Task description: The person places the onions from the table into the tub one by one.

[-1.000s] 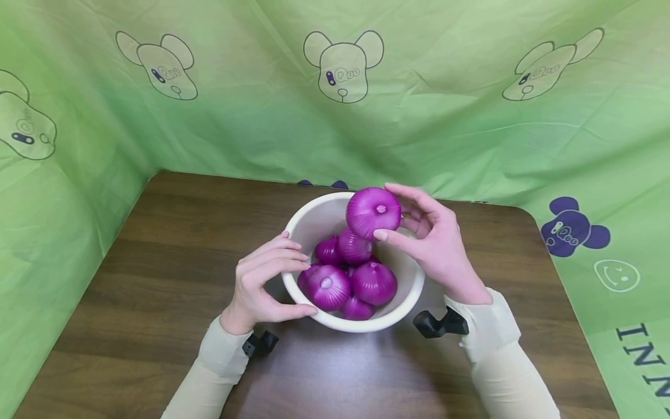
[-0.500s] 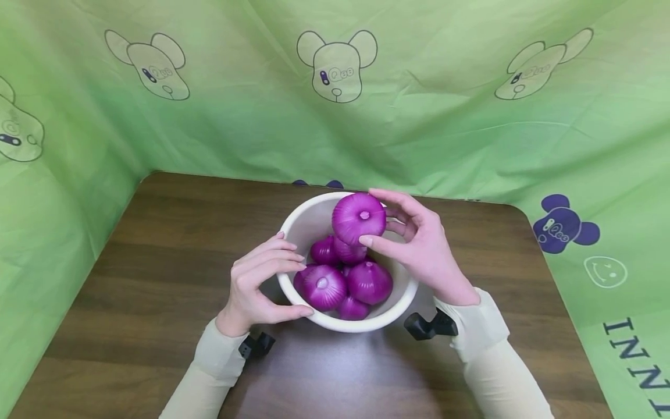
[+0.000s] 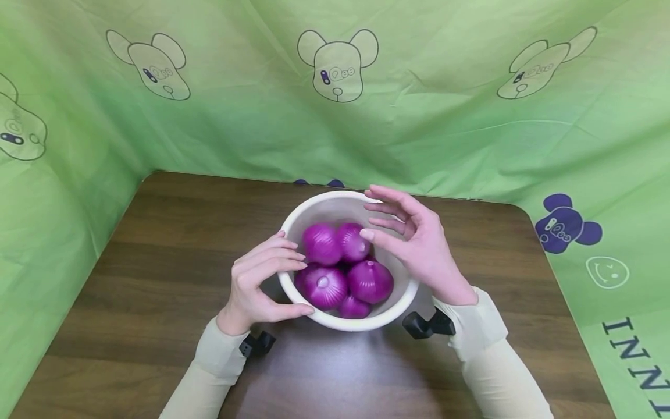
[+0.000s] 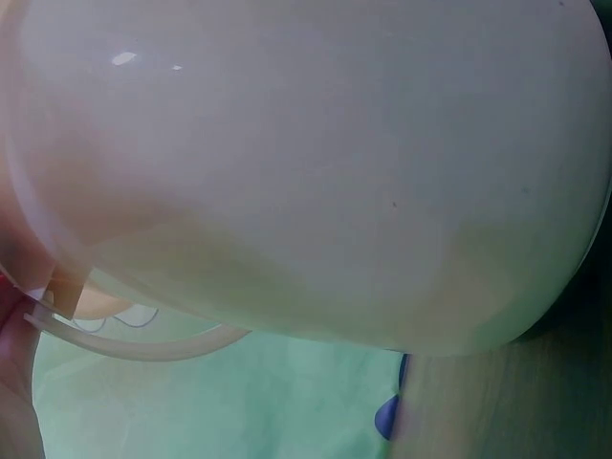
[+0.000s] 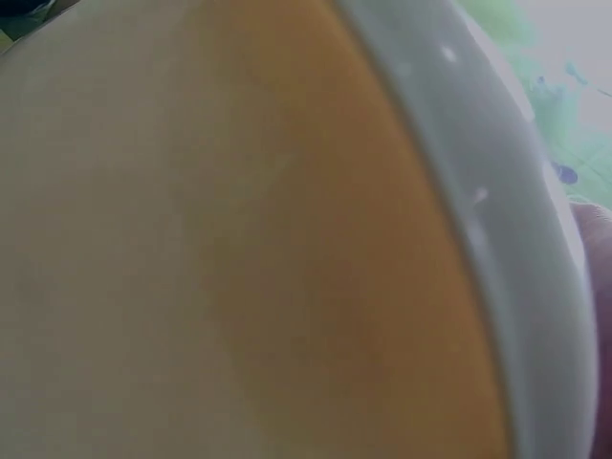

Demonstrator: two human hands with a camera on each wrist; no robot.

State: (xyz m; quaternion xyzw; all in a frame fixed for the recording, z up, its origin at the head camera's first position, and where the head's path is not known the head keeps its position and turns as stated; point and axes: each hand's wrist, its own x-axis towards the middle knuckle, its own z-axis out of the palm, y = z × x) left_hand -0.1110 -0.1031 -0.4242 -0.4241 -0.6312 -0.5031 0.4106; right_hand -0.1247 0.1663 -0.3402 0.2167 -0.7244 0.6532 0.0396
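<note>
A white bowl on the wooden table holds several purple-red onions. Two of these onions lie toward the bowl's far side. My left hand holds the bowl's left rim, fingers bent over the edge and thumb along the near rim. Over the bowl's right side, my right hand has its fingers apart with nothing between them. Its thumb tip appears close to an onion; whether they touch I cannot tell. The bowl's outer wall fills most of the left wrist view, and its rim crosses the right wrist view.
The brown table extends around the bowl. A green printed cloth hangs behind the table and along both sides. Black wrist cameras sit at both cuffs.
My right hand has moved left over the bowl, lowered its onion and let go. That onion now lies among the others, and the far ones have shifted. My left hand stays on the rim.
</note>
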